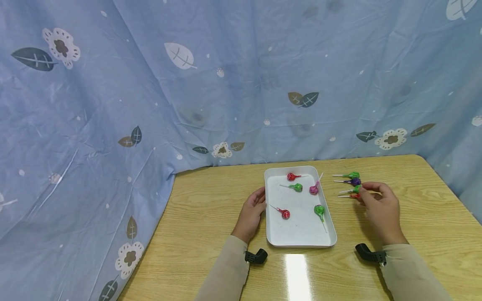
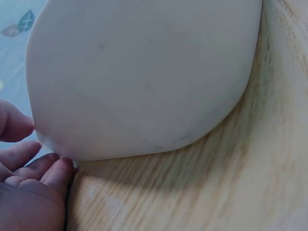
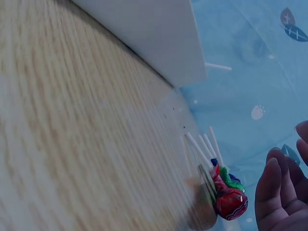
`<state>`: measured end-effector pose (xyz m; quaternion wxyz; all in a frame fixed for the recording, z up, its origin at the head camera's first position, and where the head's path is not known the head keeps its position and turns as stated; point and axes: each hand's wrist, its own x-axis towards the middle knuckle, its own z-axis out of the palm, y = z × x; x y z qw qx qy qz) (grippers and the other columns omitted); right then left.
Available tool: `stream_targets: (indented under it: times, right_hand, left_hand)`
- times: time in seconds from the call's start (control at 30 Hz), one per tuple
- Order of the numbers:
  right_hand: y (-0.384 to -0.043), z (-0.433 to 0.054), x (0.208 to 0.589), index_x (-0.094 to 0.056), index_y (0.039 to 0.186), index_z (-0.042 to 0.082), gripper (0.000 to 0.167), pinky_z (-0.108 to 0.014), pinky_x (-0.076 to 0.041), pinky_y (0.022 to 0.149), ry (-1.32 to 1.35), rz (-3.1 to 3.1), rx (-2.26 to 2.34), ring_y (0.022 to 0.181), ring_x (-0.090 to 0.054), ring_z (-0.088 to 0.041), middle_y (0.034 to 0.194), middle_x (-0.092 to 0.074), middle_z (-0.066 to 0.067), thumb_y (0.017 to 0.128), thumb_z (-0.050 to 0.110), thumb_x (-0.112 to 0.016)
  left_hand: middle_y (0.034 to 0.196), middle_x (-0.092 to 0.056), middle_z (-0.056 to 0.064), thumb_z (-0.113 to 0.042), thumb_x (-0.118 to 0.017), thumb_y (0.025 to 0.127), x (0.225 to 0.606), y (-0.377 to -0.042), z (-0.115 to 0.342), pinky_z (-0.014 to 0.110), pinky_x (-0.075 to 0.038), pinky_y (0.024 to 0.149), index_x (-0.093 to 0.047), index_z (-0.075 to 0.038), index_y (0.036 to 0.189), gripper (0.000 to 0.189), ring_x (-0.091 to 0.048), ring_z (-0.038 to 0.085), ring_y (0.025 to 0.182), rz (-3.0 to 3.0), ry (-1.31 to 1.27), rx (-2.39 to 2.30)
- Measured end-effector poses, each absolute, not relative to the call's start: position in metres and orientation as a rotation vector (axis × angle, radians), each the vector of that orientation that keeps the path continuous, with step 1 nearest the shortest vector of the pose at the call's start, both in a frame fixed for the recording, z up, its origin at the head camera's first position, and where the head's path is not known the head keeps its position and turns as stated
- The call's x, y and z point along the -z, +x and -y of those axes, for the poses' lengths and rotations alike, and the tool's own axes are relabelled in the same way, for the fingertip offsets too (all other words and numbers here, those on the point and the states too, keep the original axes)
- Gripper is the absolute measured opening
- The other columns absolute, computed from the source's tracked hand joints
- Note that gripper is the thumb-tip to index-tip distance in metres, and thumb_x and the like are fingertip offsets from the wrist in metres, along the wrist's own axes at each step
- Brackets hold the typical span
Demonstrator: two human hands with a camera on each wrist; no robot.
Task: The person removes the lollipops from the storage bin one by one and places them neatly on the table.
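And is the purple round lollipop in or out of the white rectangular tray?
Out: in the head view, the purple lollipop lies on the light wooden table, right of the white tray.

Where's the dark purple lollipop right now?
In the head view, the dark purple lollipop lies on the table to the right of the white tray, between two green lollipops near the right hand.

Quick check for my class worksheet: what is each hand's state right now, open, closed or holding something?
Left hand: open, touching the side of the white tray.
Right hand: open, holding nothing, close beside the row of lollipops.
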<state>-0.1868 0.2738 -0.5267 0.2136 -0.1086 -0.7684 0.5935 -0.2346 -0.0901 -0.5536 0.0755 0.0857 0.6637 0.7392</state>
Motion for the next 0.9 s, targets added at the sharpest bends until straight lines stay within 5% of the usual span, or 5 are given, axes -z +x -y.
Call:
stream_targets:
  times: [0.37, 0.6, 0.9]
  right_hand:
    - [-0.183, -0.262, 0.518, -0.065, 0.128, -0.002, 0.023, -0.02, -0.061, 0.071, -0.092, 2.199, -1.665, 0.084, -0.071, -0.013, 0.108, -0.072, -0.004, 0.109, 0.011, -0.066]
    - [-0.184, -0.258, 0.52, -0.064, 0.13, -0.003, 0.025, -0.019, -0.06, 0.072, -0.013, 2.226, -1.645, 0.088, -0.07, -0.008, 0.114, -0.067, 0.006, 0.109, 0.01, -0.068]
    - [-0.182, -0.246, 0.514, -0.063, 0.129, -0.006, 0.025, -0.022, -0.062, 0.074, 0.095, 2.25, -1.69, 0.09, -0.071, -0.012, 0.117, -0.067, -0.009, 0.109, 0.008, -0.067]
  left_hand:
    - [0.166, -0.045, 0.016, 0.001, -0.053, 0.109, 0.554, -0.234, 0.091, 0.037, -0.041, 0.12, -0.042, 0.001, 0.165, 0.057, -0.044, 0.029, 0.152, -1.999, 0.255, -2.204]
    - [0.165, -0.047, 0.012, 0.001, -0.052, 0.109, 0.554, -0.235, 0.091, 0.035, -0.042, 0.12, -0.044, -0.001, 0.165, 0.056, -0.046, 0.025, 0.151, -2.008, 0.232, -2.195]
    - [0.165, -0.047, 0.011, 0.001, -0.052, 0.109, 0.553, -0.235, 0.091, 0.036, -0.041, 0.12, -0.044, -0.003, 0.165, 0.057, -0.046, 0.025, 0.151, -2.012, 0.223, -2.188]
